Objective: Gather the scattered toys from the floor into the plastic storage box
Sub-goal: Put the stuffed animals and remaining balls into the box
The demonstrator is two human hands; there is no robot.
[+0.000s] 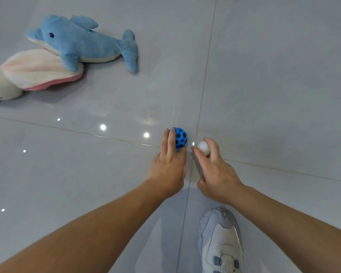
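A blue ball with dark holes (pixel 180 137) lies on the grey tiled floor in the middle of the view; my left hand (pixel 168 166) is over it with fingers wrapped around its left side. Just to the right, my right hand (pixel 215 170) pinches a small white ball (pixel 203 147) between thumb and fingers. At the upper left a blue plush dolphin (pixel 83 42) lies on the floor, partly on top of a white and pink plush toy (pixel 34 71). The storage box is out of view.
My foot in a light grey-blue shoe (pixel 220 241) stands at the bottom right, just behind my right hand. Glossy floor tiles (pixel 274 75) stretch to the right and the lower left, with ceiling lights reflected in them.
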